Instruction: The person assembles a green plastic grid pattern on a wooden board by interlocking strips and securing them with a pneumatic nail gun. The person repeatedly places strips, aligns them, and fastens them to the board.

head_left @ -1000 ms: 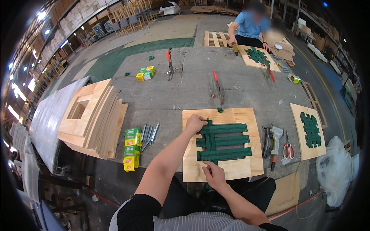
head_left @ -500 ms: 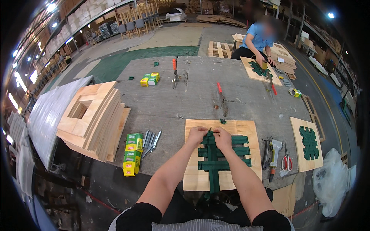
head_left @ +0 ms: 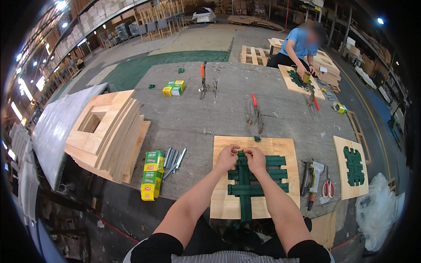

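A square wooden panel (head_left: 223, 204) lies in front of me on the grey table. Dark green webbing straps (head_left: 258, 189) are laid across it: several run sideways, and one long strap (head_left: 246, 208) runs toward me over the panel's near edge. At the far end of that long strap, my left hand (head_left: 227, 158) and my right hand (head_left: 255, 159) meet with fingers closed, pinching the strap end between them. My fingertips partly hide the end. Just beyond the panel lies a small green scrap (head_left: 257, 139).
To the right are a nail gun (head_left: 315, 173), red-handled scissors (head_left: 328, 188) and a webbed panel (head_left: 337, 153). Staple boxes (head_left: 151, 182), metal staple strips (head_left: 174, 161) and stacked wooden frames (head_left: 109, 144) stand left. Pliers (head_left: 255, 109) lie ahead. Across the table, a co-worker (head_left: 293, 46) handles another panel.
The whole view has shifted slightly. My hands stay at the far end of the long strap, with the fingers slightly rearranged. The co-worker is still bent over the other panel.
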Tool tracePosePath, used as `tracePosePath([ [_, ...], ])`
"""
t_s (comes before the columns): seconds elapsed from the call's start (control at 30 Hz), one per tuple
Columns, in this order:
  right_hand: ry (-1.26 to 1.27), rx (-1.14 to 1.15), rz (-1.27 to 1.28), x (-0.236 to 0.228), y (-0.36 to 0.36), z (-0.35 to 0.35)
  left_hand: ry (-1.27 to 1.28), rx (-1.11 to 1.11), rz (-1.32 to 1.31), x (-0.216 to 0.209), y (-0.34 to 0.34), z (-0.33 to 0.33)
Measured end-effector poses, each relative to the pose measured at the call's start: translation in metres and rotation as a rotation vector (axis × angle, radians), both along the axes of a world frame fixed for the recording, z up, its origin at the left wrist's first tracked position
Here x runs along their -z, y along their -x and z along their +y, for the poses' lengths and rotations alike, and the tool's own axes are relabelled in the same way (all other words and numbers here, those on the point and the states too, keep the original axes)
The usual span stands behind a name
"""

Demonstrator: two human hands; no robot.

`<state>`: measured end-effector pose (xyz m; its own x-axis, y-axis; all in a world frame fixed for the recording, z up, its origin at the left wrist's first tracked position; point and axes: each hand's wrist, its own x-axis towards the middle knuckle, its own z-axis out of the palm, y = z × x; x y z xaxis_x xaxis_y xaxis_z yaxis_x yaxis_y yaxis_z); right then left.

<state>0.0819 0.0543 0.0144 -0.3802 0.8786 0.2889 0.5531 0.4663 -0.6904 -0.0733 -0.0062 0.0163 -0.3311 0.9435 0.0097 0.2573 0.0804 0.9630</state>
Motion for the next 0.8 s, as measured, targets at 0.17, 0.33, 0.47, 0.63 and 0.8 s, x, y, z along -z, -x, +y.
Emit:
tracePosePath([
  [0.17,0.024,-0.019,0.013,-0.003,0.002,-0.002,-0.134,-0.046,0.335,0.008,-0.005,0.001],
  [0.33,0.037,-0.07,-0.003,-0.005,0.004,0.001,-0.107,-0.069,0.439,0.012,-0.005,0.005],
  [0.47,0.036,-0.054,-0.182,-0.01,0.014,0.012,0.006,-0.098,0.143,0.004,0.003,0.009],
  [0.63,0.104,-0.006,-0.263,-0.01,0.02,0.02,0.048,-0.31,-0.196,-0.005,0.007,-0.012],
  [0.8,0.152,0.002,-0.321,-0.005,0.01,0.032,-0.007,-0.329,-0.255,-0.006,-0.011,-0.049],
])
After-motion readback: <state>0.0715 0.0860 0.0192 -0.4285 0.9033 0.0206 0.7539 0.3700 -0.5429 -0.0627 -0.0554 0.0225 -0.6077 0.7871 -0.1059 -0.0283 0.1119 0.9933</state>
